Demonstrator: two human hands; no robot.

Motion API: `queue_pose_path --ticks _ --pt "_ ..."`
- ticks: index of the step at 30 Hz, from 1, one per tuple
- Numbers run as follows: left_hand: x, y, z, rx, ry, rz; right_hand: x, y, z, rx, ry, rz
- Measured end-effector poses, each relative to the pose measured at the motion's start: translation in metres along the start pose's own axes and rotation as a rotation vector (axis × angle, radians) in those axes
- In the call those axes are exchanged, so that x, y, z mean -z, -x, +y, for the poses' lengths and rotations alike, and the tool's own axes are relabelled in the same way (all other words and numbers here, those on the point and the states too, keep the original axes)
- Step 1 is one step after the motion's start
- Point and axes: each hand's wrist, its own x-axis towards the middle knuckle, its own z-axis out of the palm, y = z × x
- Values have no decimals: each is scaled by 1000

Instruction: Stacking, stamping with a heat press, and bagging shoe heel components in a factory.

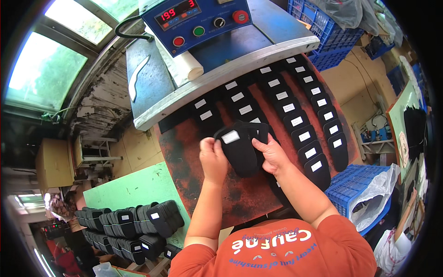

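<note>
My left hand (213, 161) pinches the edge of a black, round-ended fabric pad (241, 157) with a white label near its top. Just to the right, my right hand (275, 158) grips more black pads (261, 131), thumb on top; how many is hidden by overlap. Both hands are above a reddish-brown, stained press table (194, 184). Overlapping rows of similar labelled pads (296, 121) lie on it, in front of my hands and to the right, with some running back under the press's upper plate (221, 74).
A blue control box (203, 27) with a red digital display and buttons sits on the press. At left, bundled black pads (134, 226) stand on a green table (129, 184). Blue crates (353, 177) stand at right, near another person's arm (406, 214). Windows (46, 69) are at far left.
</note>
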Motion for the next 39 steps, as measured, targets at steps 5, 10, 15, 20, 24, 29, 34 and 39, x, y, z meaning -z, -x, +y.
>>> queue_pose_path --ticks 5,10,15,20,24,29,34,39 --pt "8 -43 -46 224 -24 -12 14 8 -32 57 -69 30" --pt "6 -35 -29 -44 -363 103 13 13 -24 83 -8 23" --pt "5 12 8 439 438 -241 8 9 -9 21 21 -41" --pt "14 -5 -8 359 155 -80 23 12 -33 -32 -78 -52" --pt "13 9 -1 12 -192 -19 18 16 -16 -55 -28 25" --pt "16 47 15 414 464 -143 16 22 -11 -134 -40 -54" --pt "25 44 -1 565 211 -93 36 26 -39 -39 -64 -38" --pt "13 66 19 419 339 -125 30 36 -2 -88 32 16"
